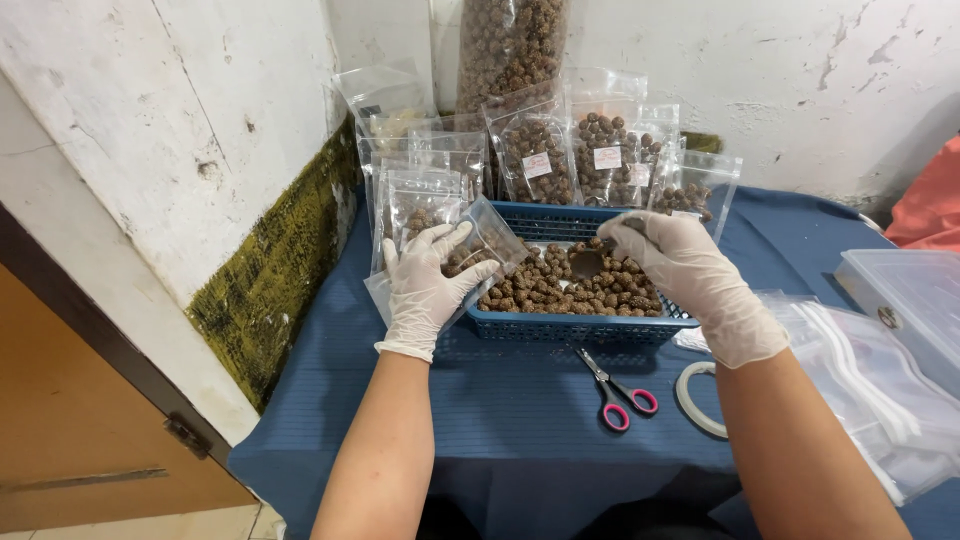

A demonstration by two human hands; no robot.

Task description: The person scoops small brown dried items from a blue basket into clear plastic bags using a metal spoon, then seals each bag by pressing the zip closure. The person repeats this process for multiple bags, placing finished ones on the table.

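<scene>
place: makeshift packing corner | signs: peeling wall [180,120]; filled pouches [540,150]; blue-clothed table [500,400]; scissors [615,392]

Blue basket [575,328]: one, at centre, filled with brown beads [560,285] too many to count.

Gloved hands: two, left hand [428,285] and right hand [690,275].

Open clear pouch [480,250]: one, at 9 o'clock of the basket.

Filled, sealed pouches [540,160]: roughly eight or more, standing at 12 o'clock; overlap prevents an exact count.

Tall bag of beads [510,45]: one, behind them.

Scissors [615,390]: one pair, pink-handled, at 6 o'clock.

Tape roll [690,400]: one, at 5 o'clock.

Clear lidded box [905,295]: one, at 3 o'clock.

Empty pouches [860,380]: one stack, uncountable, at 4 o'clock.
</scene>
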